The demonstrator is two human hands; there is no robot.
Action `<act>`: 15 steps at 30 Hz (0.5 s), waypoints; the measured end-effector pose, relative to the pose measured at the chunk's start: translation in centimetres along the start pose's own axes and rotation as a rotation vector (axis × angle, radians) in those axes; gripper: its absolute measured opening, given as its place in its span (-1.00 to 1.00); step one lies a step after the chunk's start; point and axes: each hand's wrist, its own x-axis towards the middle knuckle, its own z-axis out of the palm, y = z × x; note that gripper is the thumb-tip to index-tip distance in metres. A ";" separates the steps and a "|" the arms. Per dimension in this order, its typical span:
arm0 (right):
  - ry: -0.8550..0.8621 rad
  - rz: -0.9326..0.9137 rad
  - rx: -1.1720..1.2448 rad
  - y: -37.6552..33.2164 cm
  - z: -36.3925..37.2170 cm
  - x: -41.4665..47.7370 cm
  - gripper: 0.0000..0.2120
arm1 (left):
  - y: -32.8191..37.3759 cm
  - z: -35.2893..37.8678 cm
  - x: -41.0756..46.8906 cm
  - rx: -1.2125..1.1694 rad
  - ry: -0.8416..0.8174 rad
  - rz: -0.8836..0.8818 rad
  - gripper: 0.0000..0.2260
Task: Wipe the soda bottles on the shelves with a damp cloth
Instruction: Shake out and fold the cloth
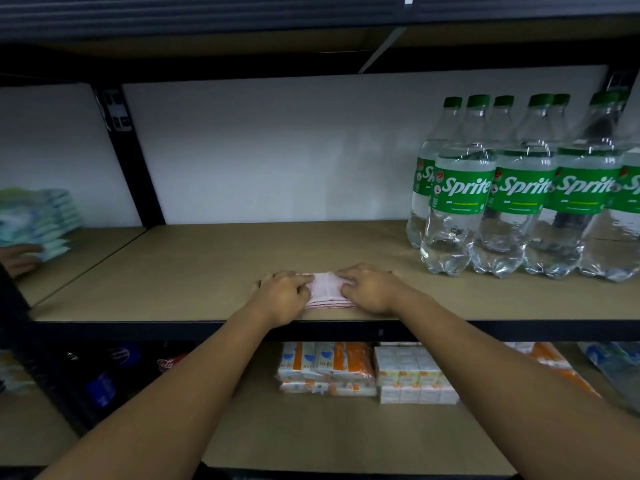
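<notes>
Noted left hand (284,296) and right hand (370,289) knuckles-up on a folded white cloth with thin pink lines (327,289), fingers bent onto its two ends and gripping it between them, nothing else held. Located the cloth flat on the tan wooden shelf board (207,268), close to the front edge, about mid-shelf. Judged step in hand: readying the cloth (folding or gathering), with wiping not yet begun. Cannot tell dampness from this view. Located the task's goods to the right on the same board: a cluster of clear plastic soda bottles with green caps and green labels (460,188), upright, at least two rows deep, well apart from the cloth, untouched. Judged next move: lift cloth in one hand, carry right, steady the nearest front-row bottle with the other, wipe round body and shoulder. Calls for care against toppling neighbours packed touching. Read "Sprite" in white slanted script on the front-row labels; smaller print below unreadable. Read part of a red "Cola" script on a dark bottle (169,363) on the lower shelf, left; blue label beside it too blurred. Also seen below: orange-and-white wrapped packs (325,365) just beside small white cartons (412,375), printing illegible. At far left, next bay: another person's hand (17,261) touching a stack of pale green-blue packets (41,220).
</notes>
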 end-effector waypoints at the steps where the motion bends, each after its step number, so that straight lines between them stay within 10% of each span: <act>1: 0.009 0.014 0.018 0.1 -0.5 -0.1 -0.47 | 0.1 -0.4 0.0 -0.003 0.012 -0.001 -0.61; 9: 0.125 0.084 0.292 0.0 -3.4 -2.4 -0.90 | 2.7 -2.6 -1.3 -0.443 0.206 0.013 -0.55; 15: 0.135 0.084 0.496 0.9 -6.4 -6.5 -0.77 | 6.3 -5.4 -3.9 -0.731 0.158 -0.033 -0.46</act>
